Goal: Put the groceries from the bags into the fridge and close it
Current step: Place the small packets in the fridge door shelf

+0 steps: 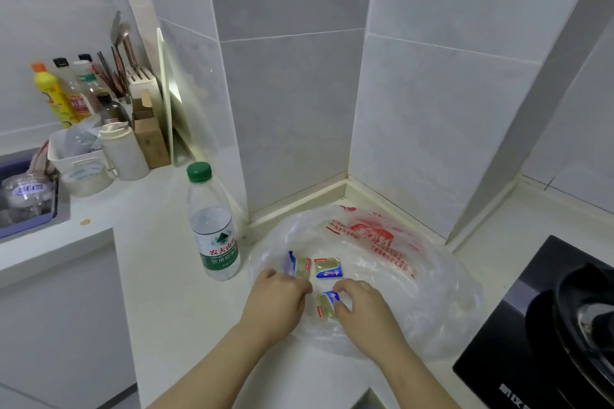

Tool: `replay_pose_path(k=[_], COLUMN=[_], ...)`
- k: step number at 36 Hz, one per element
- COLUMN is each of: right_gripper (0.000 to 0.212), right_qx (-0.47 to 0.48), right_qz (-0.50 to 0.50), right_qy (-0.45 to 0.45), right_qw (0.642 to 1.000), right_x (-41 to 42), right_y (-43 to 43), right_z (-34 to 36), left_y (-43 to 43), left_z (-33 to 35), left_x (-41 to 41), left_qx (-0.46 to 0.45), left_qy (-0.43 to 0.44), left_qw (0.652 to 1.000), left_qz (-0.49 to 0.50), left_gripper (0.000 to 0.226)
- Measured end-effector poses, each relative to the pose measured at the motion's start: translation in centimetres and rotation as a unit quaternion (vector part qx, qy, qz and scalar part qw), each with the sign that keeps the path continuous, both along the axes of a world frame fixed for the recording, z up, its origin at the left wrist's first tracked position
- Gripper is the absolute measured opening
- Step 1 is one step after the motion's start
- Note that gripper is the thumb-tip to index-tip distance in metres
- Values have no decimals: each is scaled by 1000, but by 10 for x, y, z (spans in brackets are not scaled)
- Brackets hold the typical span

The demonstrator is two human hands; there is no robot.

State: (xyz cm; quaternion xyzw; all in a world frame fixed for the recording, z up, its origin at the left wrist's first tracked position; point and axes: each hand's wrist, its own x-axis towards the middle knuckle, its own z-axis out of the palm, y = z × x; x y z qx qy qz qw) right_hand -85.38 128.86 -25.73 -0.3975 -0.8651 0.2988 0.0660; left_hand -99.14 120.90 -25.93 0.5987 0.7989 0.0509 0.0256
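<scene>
A clear plastic bag (382, 252) with red print lies flattened on the white counter in the corner. Three small gold-and-blue packets rest on it. My left hand (277, 295) has its fingertips on the left packet (300, 267). My right hand (360, 305) pinches the nearest packet (325, 304) between thumb and fingers. The third packet (327, 268) lies free just beyond both hands. A water bottle (212, 226) with a green cap stands upright to the left of the bag. No fridge is in view.
A black gas hob (545, 335) with a dark pan sits at the right. At back left stand sauce bottles (63, 93), a knife block (146, 103), a white cup (123, 153) and a white basket (76, 156). A sink (26, 189) with dishes is at far left.
</scene>
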Motion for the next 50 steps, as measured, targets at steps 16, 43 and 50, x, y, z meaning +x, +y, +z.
replay_pose_path(k=[16,43,50], right_gripper=[43,21,26], right_qx=[36,8,-88], right_qz=[57,35,-76], right_qy=[-105,-75,106], right_qw=[992,997,988], right_x=[-19,-12,-7], right_y=[11,1,-1], right_z=[-17,-16,-2], left_y=[41,30,23], left_z=[-12,-10,6], left_x=[-17,-8,-4], left_qx=[-45,50,127], left_qy=[28,-145,-334], left_qw=[998,986,930], left_qz=[29,71,83], left_gripper=[34,36,36])
